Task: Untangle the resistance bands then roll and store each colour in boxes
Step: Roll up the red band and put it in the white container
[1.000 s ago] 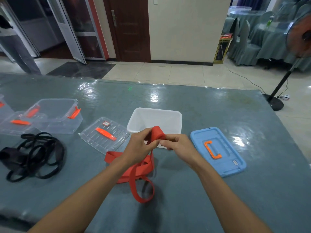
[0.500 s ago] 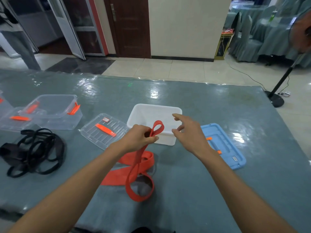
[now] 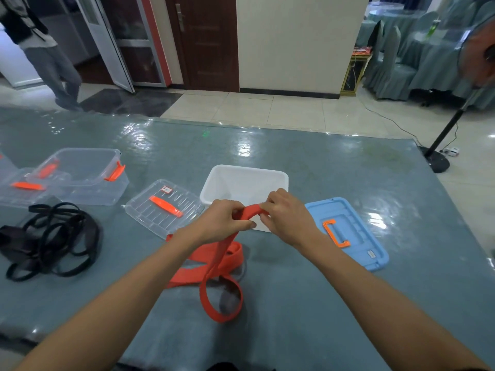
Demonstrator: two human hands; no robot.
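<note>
Head view: the left grip (image 3: 220, 221) and right grip (image 3: 289, 217) both pinch the folded end of the red band (image 3: 215, 263), just in front of the white box (image 3: 249, 169). From there the band's length trails down toward the person onto the bench (image 3: 308, 317), under the left grip, so rolling should follow that line.

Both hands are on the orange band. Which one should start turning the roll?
Probably the right hand: it pinches the end of the orange resistance band by the white box. The left hand grips further back, where the slack drops to the table, so it suits feeding.
</note>
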